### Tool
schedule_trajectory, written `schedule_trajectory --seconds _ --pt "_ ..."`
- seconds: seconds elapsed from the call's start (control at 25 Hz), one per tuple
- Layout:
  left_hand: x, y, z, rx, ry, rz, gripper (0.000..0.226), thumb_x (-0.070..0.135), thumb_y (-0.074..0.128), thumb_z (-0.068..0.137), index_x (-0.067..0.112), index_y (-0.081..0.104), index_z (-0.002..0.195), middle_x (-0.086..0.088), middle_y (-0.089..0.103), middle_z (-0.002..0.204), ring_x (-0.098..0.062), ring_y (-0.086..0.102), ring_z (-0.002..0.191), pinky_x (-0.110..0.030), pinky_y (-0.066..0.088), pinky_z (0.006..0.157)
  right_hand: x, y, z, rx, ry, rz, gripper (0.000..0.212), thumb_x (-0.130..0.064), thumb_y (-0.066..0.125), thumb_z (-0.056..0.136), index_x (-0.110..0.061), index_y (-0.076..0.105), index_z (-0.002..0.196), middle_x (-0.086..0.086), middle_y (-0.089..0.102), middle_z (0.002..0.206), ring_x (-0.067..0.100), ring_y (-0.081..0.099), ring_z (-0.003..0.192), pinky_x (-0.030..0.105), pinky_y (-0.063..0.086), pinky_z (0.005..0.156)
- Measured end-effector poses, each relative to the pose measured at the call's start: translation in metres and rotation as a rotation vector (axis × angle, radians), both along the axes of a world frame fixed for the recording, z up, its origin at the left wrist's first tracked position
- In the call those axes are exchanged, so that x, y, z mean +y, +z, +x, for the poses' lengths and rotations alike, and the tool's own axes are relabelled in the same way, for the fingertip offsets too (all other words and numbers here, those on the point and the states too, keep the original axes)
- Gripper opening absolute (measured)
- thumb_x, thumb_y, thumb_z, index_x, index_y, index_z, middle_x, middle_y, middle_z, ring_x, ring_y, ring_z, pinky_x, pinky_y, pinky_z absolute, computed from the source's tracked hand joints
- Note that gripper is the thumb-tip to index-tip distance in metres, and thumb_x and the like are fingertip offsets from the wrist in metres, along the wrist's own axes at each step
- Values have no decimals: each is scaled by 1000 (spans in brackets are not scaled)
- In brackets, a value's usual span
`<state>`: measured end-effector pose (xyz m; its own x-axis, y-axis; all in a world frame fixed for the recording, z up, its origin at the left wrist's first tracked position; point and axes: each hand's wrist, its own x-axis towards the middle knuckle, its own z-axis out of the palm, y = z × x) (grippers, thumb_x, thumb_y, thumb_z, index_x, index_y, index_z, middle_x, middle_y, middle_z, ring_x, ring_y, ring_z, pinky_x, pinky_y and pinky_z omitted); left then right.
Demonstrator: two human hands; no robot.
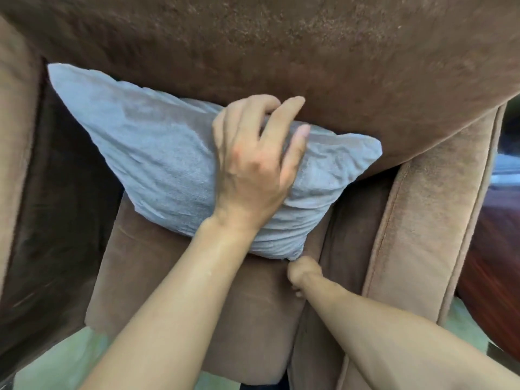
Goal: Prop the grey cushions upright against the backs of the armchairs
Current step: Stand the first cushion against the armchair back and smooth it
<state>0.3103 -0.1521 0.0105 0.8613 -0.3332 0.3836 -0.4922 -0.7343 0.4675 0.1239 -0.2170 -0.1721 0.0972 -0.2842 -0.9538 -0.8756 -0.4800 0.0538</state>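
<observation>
While the crumpled grey fabric cushion (157,153) leans tilted against the back of the brown suede armchair (281,38), the left hand (253,164) grips its top edge with fingers curled over. The right hand (302,273) is bunched at its lower corner, and I cannot tell whether it has hold.

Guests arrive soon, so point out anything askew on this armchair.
The grey cushion sits askew: it leans diagonally against the armchair back, one corner raised high, another pointing down at the seat. Its cover is creased. The left hand grips its top edge; the right hand is at the lower corner.
</observation>
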Motion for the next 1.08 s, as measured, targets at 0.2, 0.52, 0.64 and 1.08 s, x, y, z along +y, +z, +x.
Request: schedule_trajectory --seconds 0.2,0.52,0.64,1.08 --pt "163 -54 -20 461 976 -253 14 23 49 101 12 57 95 -13 59 99 -38 59 104 -34 37 82 78 83 10 -391 580 451 33 -25 45 97 -8 69 112 15 70 120 32 66 114 32 51 97" --pt "273 -165 -59 1361 1271 -1174 44 28 30 112 2 49 141 -21 57 146 -37 58 131 -49 48 107 164 173 207 -1581 516 229 43 1 52 84 -1 65 125 15 61 130 29 58 122 30 42 108" --pt "272 -184 -22 1300 1254 -1571 52 35 40 109 5 42 151 -15 55 151 -30 56 136 -46 46 113 157 179 263 -1593 669 -108 45 -10 48 91 -2 58 134 17 56 136 34 52 124 27 35 107" --pt "274 -226 -41 958 1571 -1196 41 46 47 102 11 63 89 -8 63 67 -28 59 54 -27 47 47 143 185 293 -1589 720 -260 33 -22 56 92 -10 63 122 17 56 123 21 55 110 -6 22 83"
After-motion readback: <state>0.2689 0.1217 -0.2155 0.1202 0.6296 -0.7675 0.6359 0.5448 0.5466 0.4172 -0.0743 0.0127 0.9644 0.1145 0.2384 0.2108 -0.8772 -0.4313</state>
